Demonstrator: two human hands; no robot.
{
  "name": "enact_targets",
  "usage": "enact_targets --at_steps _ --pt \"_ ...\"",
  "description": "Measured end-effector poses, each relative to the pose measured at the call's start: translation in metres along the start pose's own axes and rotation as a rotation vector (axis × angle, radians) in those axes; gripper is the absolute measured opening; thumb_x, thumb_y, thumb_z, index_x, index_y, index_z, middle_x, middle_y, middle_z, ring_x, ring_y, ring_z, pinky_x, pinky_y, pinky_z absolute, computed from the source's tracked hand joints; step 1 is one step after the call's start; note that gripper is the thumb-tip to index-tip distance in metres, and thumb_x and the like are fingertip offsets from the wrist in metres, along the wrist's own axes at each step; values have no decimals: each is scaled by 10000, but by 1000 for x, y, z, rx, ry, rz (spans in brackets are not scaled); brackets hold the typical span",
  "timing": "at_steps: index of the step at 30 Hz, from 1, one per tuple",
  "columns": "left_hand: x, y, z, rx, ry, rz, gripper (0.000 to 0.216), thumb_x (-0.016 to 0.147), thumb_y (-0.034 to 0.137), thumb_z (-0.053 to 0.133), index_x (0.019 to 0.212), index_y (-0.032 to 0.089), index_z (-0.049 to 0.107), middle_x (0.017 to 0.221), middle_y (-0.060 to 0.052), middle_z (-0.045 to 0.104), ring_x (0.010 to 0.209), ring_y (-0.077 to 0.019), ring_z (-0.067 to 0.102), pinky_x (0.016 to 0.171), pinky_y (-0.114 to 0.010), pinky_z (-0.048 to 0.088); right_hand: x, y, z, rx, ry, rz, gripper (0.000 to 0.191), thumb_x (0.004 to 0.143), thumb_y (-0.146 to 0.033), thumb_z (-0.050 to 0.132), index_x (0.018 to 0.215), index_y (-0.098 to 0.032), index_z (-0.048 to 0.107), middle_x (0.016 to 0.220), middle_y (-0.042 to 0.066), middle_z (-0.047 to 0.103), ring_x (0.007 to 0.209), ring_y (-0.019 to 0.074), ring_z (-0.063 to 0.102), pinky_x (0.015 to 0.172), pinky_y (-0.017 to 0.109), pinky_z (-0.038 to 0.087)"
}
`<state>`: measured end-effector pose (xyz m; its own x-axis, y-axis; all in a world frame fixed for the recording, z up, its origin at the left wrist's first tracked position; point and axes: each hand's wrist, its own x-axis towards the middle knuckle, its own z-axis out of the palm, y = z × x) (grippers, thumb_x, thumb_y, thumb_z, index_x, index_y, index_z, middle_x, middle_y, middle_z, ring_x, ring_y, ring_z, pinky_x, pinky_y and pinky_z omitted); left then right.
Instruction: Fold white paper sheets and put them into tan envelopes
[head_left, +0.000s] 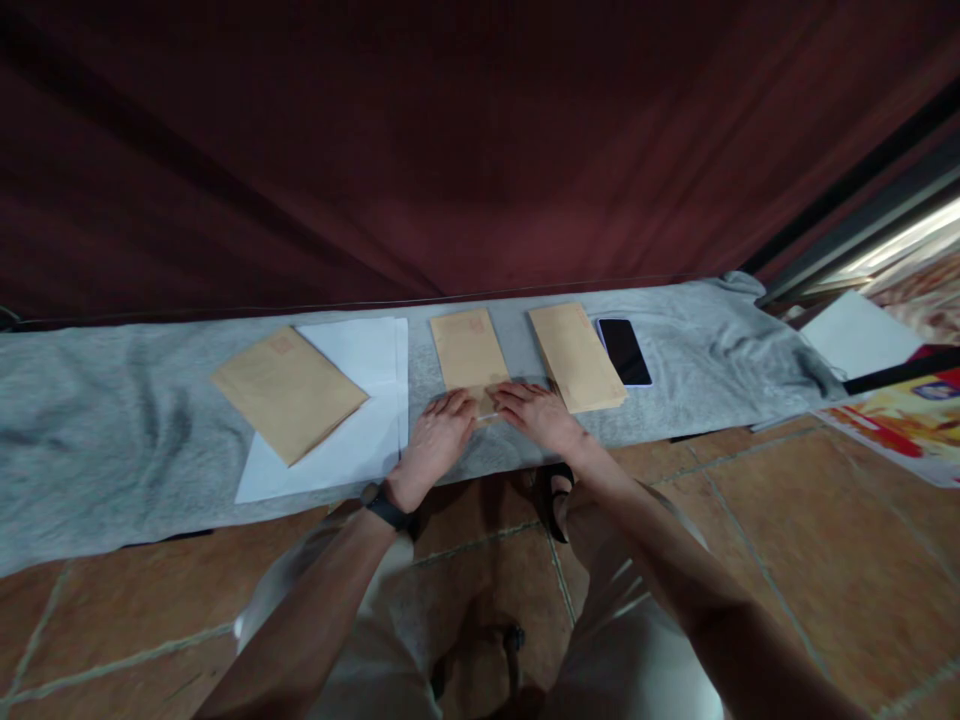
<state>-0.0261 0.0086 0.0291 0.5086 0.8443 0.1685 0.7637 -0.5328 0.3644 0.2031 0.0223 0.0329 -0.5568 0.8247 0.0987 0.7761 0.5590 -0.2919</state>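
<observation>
A brown paper envelope (471, 345) lies in front of me on the grey cloth, a faint red print at its far end. Both my hands are at its near end, where a pale strip shows between them. My left hand (442, 430), with a dark band on its wrist, has its fingers bent over the near left corner. From the other side, my right hand (538, 412) grips the near right corner with bent fingers. Both thumbs are partly hidden. Right of it lies a stack of brown envelopes (574, 355), close to my right hand.
More brown envelopes (289, 390) rest askew on white paper sheets (367, 350) to the left. A phone (626, 352) lies beside the right stack. The grey cloth (697, 340) covers a long narrow surface before a dark red curtain (450, 150). A colourful printed sheet (907, 420) is far right.
</observation>
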Motion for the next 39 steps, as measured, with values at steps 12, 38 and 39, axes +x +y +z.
enact_targets --at_steps 12,38,39 --pt "-1 10 0 84 2 -22 243 988 176 468 1143 173 656 1313 -139 639 1243 -266 590 1055 -436 476 1 8 7 147 41 14 291 1004 -248 568 1270 -245 687 1397 64 627 1238 215 599 1089 396 453" --pt "-26 32 56 122 45 91 454 915 95 434 1330 110 616 1310 -175 677 1276 -277 606 1124 -476 448 11 -52 31 296 172 -14 468 1081 -363 361 1477 -154 498 1516 97 528 1433 186 429 1213 387 344" --pt "-29 29 59 117 42 96 467 916 87 417 1339 119 613 1312 -165 679 1262 -270 617 1122 -472 450 11 -58 35 295 149 -52 508 1084 -388 344 1508 -131 455 1551 108 486 1469 190 382 1244 399 298"
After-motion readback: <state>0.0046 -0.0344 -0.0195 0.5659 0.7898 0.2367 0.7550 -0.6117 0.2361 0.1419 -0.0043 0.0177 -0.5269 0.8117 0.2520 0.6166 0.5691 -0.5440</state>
